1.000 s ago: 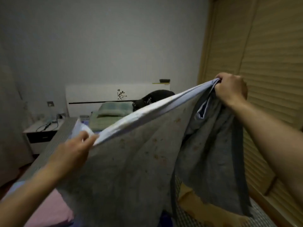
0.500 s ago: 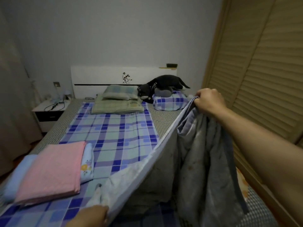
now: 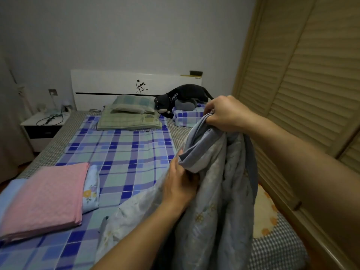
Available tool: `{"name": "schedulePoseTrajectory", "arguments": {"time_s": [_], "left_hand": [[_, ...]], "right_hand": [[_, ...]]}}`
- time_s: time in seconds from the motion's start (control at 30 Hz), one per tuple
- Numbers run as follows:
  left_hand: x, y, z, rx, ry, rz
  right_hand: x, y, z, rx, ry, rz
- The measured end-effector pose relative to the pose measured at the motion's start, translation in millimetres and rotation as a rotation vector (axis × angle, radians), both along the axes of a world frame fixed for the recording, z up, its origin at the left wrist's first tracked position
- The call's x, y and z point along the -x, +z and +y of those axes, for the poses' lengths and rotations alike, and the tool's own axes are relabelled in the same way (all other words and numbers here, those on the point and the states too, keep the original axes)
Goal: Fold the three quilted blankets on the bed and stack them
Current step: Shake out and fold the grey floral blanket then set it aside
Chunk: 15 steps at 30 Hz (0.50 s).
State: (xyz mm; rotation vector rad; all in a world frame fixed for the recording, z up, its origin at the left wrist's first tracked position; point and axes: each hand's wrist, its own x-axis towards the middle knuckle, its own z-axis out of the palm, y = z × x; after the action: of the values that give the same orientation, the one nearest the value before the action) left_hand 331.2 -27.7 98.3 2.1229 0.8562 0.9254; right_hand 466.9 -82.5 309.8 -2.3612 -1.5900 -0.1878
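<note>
A grey-blue quilted blanket [image 3: 220,201] with a faint flower print hangs bunched over the bed's right side. My right hand [image 3: 224,115] grips its top edge, held high. My left hand [image 3: 179,186] grips the blanket lower down, close below the right hand. On the bed's left side lies a folded pink blanket [image 3: 44,197] on top of a folded light-blue flowered blanket [image 3: 91,190]. Part of the grey-blue blanket trails onto the blue checked sheet [image 3: 124,156].
A green pillow [image 3: 130,114] and a black plush cat [image 3: 181,98] lie by the white headboard [image 3: 109,82]. A nightstand [image 3: 42,123] with cables stands at the left. Slatted wardrobe doors [image 3: 311,75] run close along the bed's right side.
The blanket was spread wide and high between both hands. Both hands have dropped and my left hand has come across to just below the right, gathering the blanket into a hanging bundle.
</note>
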Motion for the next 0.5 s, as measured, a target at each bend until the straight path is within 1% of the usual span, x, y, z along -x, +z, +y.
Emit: {"name": "schedulePoseTrajectory", "arguments": {"time_s": [0.07, 0.1, 0.17, 0.23, 0.3, 0.37, 0.4, 0.43, 0.47, 0.5], "left_hand": [[-3, -5, 9, -0.038, -0.036, 0.117], [-6, -6, 12, -0.015, -0.038, 0.126], [-11, -1, 16, 0.038, -0.046, 0.052], [-11, 10, 21, 0.051, -0.068, -0.047], [-6, 23, 37, -0.026, -0.059, -0.066], [4, 36, 58, -0.165, 0.023, -0.036], [10, 40, 68, -0.299, 0.063, -0.043], [15, 44, 74, -0.489, 0.047, -0.077], [21, 47, 76, -0.718, -0.047, -0.096], [26, 49, 74, -0.886, -0.189, -0.086]], "right_hand": [[-2, 16, -12, -0.064, -0.01, -0.015], [-4, 24, -17, -0.098, -0.013, -0.02], [-4, 39, -24, -0.146, -0.003, -0.028], [-6, 53, -30, -0.194, 0.007, -0.072], [-13, 63, -38, -0.217, 0.02, -0.083], [-21, 67, -45, -0.193, 0.038, -0.052], [-25, 67, -47, -0.174, 0.044, -0.021], [-27, 66, -48, -0.151, 0.052, 0.018], [-28, 64, -48, -0.121, 0.064, 0.062], [-28, 62, -47, -0.079, 0.073, 0.102]]}}
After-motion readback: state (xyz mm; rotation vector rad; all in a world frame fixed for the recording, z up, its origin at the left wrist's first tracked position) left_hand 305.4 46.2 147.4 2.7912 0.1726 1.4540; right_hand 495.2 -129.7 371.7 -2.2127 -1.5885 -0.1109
